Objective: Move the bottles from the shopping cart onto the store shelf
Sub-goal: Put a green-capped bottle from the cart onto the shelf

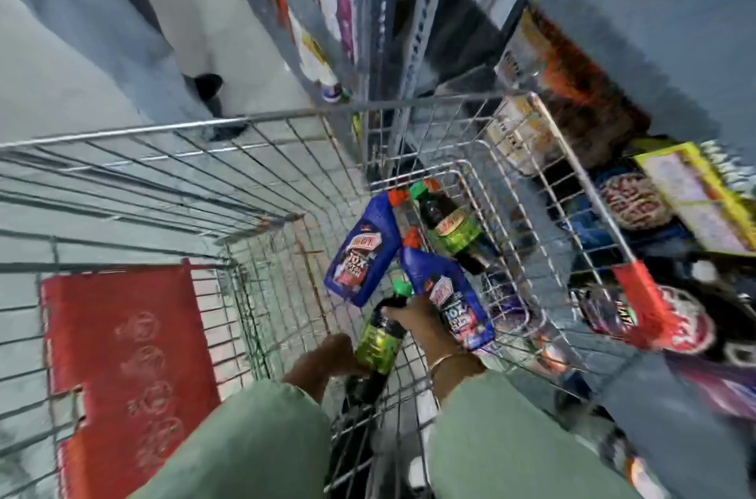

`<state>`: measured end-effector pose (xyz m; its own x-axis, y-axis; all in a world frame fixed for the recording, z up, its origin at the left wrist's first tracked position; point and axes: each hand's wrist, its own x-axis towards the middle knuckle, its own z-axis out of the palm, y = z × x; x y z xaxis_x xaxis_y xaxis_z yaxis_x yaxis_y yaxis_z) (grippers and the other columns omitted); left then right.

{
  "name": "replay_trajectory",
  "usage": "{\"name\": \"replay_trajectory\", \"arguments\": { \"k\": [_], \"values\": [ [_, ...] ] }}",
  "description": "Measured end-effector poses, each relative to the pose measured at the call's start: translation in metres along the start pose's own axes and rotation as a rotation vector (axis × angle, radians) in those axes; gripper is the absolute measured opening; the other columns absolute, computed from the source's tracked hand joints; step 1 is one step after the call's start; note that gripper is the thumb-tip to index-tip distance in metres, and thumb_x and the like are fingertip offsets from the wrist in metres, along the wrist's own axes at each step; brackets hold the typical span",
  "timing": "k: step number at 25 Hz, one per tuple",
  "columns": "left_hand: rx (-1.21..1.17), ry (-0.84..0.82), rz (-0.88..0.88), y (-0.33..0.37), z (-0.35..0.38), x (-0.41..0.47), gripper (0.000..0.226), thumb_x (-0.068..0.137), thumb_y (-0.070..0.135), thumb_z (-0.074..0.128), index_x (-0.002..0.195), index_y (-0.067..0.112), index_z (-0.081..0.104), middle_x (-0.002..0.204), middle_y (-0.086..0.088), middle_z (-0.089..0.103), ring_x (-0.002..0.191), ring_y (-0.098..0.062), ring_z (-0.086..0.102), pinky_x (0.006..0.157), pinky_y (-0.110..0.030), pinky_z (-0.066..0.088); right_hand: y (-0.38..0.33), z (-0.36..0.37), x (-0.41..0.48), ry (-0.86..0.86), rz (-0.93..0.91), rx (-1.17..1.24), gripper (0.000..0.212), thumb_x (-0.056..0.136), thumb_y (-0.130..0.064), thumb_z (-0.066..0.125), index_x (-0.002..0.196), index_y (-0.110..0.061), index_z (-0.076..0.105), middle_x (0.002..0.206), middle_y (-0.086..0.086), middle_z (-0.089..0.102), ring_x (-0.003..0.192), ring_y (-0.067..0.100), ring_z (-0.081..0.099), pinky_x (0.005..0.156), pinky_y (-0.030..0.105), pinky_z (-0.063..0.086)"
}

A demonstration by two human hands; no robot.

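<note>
Green-labelled and dark, the soda bottle (378, 339) is sitting at the near end of the shopping cart (172, 130), and both hands are closing on it in the head view. The right hand (417, 320) is gripping it around the shoulder, just under the green cap, with the fingers wrapped over the top. The left hand (333, 351) is pressing against the lower side of the label; whether its fingers are curled fully round the bottle cannot be told, since the frame is smeared by motion.

Three more bottles are lying in the cart beyond: a blue bottle (362, 253) tilted against the wire, a second blue bottle (458, 302) touching the right wrist, and another dark green-labelled bottle (450, 228) near the far corner. The red child-seat flap (131, 351) is hanging at the left. The store shelf (613, 179), crowded with packets, is standing just beside the cart on the right.

Judging from this, the lift is only starting. The risk lies in the second blue bottle leaning on the wrist: raising the arm could drag it over or tip it against the wire. The round bottle could also slip if the grip near the cap stays shallow, and the crowded shelf is leaving little bare room for setting it down upright.
</note>
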<state>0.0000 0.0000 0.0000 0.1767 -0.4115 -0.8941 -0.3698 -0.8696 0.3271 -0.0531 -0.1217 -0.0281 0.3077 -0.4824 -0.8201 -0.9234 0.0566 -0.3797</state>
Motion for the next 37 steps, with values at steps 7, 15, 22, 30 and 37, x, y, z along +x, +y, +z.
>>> {"name": "replay_trajectory", "arguments": {
  "k": [7,15,22,30,37],
  "values": [
    [-0.145,0.030,-0.070,0.000,0.003,-0.005,0.048,0.079,0.029,0.067,0.117,0.000,0.057,0.124,-0.018,0.060,0.117,-0.028,0.055,0.097,-0.032,0.041,-0.023,0.003,0.000,0.068,0.046,0.079,0.077,0.061,-0.018,0.082,0.125,0.004,0.046,0.133,0.017,0.054,0.122,0.031,0.052,0.103,0.041,0.044],
    [-0.291,0.319,0.168,0.064,-0.072,-0.099,0.055,0.070,0.014,0.076,0.120,0.006,0.056,0.103,-0.009,0.067,0.092,-0.004,0.062,0.067,-0.017,0.035,-0.113,-0.094,-0.105,0.221,-0.271,-0.034,0.059,0.063,-0.032,0.081,0.110,-0.003,0.062,0.115,0.016,0.066,0.105,0.031,0.063,0.087,0.035,0.052],
    [-0.310,0.698,0.527,0.164,-0.142,-0.204,0.079,0.036,0.047,0.071,0.104,0.008,0.064,0.083,0.001,0.076,0.079,-0.002,0.063,0.063,-0.010,0.043,-0.175,-0.215,-0.261,0.628,-0.613,-0.010,0.061,0.059,-0.041,0.080,0.104,-0.005,0.062,0.112,0.019,0.066,0.101,0.032,0.064,0.082,0.038,0.052],
    [-0.219,0.929,0.653,0.315,-0.147,-0.232,0.044,0.063,0.025,0.070,0.099,0.003,0.059,0.106,-0.018,0.060,0.100,-0.033,0.061,0.088,-0.040,0.049,-0.152,-0.332,-0.322,1.024,-0.599,0.147,0.068,0.062,-0.039,0.080,0.112,-0.004,0.050,0.121,0.014,0.053,0.113,0.033,0.055,0.087,0.042,0.049],
    [-0.288,0.935,0.709,0.362,-0.138,-0.198,0.030,0.085,-0.002,0.046,0.115,-0.007,0.050,0.121,-0.026,0.055,0.112,-0.037,0.052,0.096,-0.039,0.041,-0.130,-0.366,-0.288,1.088,-0.541,0.118,0.070,0.064,-0.041,0.078,0.115,-0.005,0.044,0.124,0.014,0.050,0.118,0.033,0.050,0.088,0.043,0.049]
  ]
}}
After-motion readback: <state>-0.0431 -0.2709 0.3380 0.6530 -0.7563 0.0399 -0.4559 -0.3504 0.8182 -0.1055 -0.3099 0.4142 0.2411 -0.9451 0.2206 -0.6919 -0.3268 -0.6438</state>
